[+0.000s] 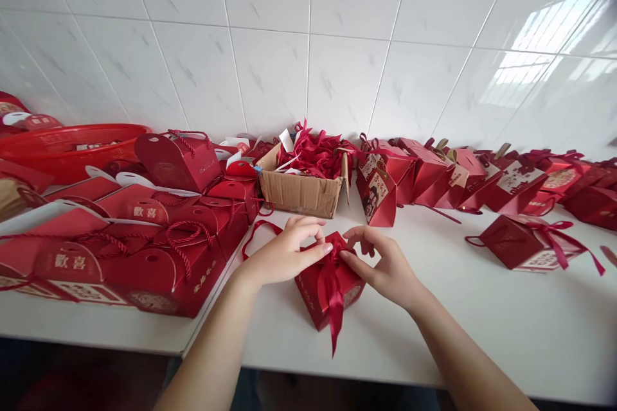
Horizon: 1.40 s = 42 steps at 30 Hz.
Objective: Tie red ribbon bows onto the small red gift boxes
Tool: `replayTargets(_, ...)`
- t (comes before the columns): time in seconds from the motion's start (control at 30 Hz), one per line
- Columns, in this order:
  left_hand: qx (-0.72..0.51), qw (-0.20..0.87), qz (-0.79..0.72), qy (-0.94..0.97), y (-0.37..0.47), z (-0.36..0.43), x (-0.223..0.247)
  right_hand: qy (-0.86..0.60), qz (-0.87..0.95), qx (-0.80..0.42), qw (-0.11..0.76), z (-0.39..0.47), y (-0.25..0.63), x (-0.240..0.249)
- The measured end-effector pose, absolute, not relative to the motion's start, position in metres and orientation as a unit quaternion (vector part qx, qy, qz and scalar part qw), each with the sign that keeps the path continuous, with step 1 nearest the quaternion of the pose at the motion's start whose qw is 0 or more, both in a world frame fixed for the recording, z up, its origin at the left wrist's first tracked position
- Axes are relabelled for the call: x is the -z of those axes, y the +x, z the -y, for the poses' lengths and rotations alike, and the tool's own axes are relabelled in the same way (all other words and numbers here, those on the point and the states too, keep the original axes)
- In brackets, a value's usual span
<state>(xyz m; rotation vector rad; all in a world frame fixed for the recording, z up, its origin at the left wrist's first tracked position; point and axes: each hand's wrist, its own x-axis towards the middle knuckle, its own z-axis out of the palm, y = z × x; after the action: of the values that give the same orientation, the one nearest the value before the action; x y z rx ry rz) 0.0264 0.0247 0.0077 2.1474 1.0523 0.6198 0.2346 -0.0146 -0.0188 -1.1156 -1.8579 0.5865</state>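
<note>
At the lower centre of the head view, a red gift box (314, 298) stands on the white worktop (376, 347) between the left hand (284, 252) and right hand (383, 264). Fingers (314, 255) of both meet the red ribbon (335, 302) gathered on top; whether they grip it cannot be told. Uneven pulling could skew the ribbon; slackness could loosen it.
</note>
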Motion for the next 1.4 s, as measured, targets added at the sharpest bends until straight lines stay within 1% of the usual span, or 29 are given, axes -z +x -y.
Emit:
replayTargets(0.1, -0.260, 0.350, -0.385, 0.813, 0.028, -0.024, 0.000, -0.432, 0.764, -0.227, 0.421, 0.016, 0.237, 0.018)
replayTargets(0.27, -0.286, 0.365, -0.365, 0.807, 0.028, -0.021, 0.008, -0.410, 0.765, -0.246, 0.431, 0.017, 0.237, 0.015)
replayTargets(0.37, -0.284, 0.370, -0.364, 0.806, 0.029, -0.021, 0.009, -0.419, 0.773, -0.270, 0.393, 0.024, 0.238, 0.005)
replayTargets(0.43, -0.286, 0.376, -0.363, 0.804, 0.029, -0.021, 0.008, -0.440, 0.783, -0.293, 0.328, 0.033, 0.245, -0.007)
replayTargets(0.47, -0.287, 0.378, -0.362, 0.802, 0.030, -0.021, 0.009, -0.446, 0.794, -0.305, 0.280, 0.039, 0.250, -0.015)
replayTargets(0.53, -0.287, 0.384, -0.362, 0.799, 0.030, -0.021, 0.009, -0.432, 0.824, -0.325, 0.168, 0.051, 0.263, -0.033)
replayTargets(0.6, -0.288, 0.393, -0.361, 0.795, 0.030, -0.021, 0.009, -0.383, 0.850, -0.358, 0.054, 0.057, 0.277, -0.051)
replayTargets(0.63, -0.291, 0.399, -0.360, 0.792, 0.030, -0.021, 0.010, -0.355, 0.853, -0.382, 0.019, 0.056, 0.282, -0.057)
replayTargets(0.67, -0.295, 0.406, -0.360, 0.786, 0.030, -0.022, 0.010, -0.338, 0.852, -0.401, 0.012, 0.053, 0.286, -0.061)
replayTargets(0.7, -0.301, 0.412, -0.362, 0.780, 0.030, -0.022, 0.010, -0.338, 0.848, -0.405, 0.043, 0.047, 0.287, -0.061)
replayTargets(0.73, -0.307, 0.419, -0.363, 0.773, 0.030, -0.022, 0.010, -0.350, 0.841, -0.399, 0.106, 0.039, 0.286, -0.057)
replayTargets(0.8, -0.319, 0.425, -0.365, 0.764, 0.030, -0.022, 0.010, -0.413, 0.789, -0.354, 0.285, 0.020, 0.278, -0.042)
replayTargets(0.83, -0.325, 0.425, -0.365, 0.762, 0.030, -0.022, 0.010, -0.426, 0.763, -0.340, 0.348, 0.011, 0.272, -0.033)
replayTargets(0.87, -0.330, 0.423, -0.363, 0.761, 0.030, -0.022, 0.010, -0.427, 0.751, -0.334, 0.377, 0.003, 0.265, -0.023)
replayTargets(0.93, -0.339, 0.417, -0.360, 0.763, 0.032, -0.022, 0.012, -0.425, 0.746, -0.332, 0.391, -0.007, 0.253, -0.005)
replayTargets(1.03, -0.346, 0.406, -0.353, 0.768, 0.034, -0.022, 0.014, -0.404, 0.764, -0.335, 0.375, -0.007, 0.240, 0.008)
replayTargets(1.27, -0.352, 0.391, -0.333, 0.782, 0.037, -0.019, 0.014, -0.377, 0.775, -0.313, 0.399, 0.001, 0.241, 0.015)
replayTargets(1.4, -0.361, 0.388, -0.332, 0.780, 0.037, -0.018, 0.014, -0.412, 0.773, -0.277, 0.396, 0.000, 0.246, 0.016)
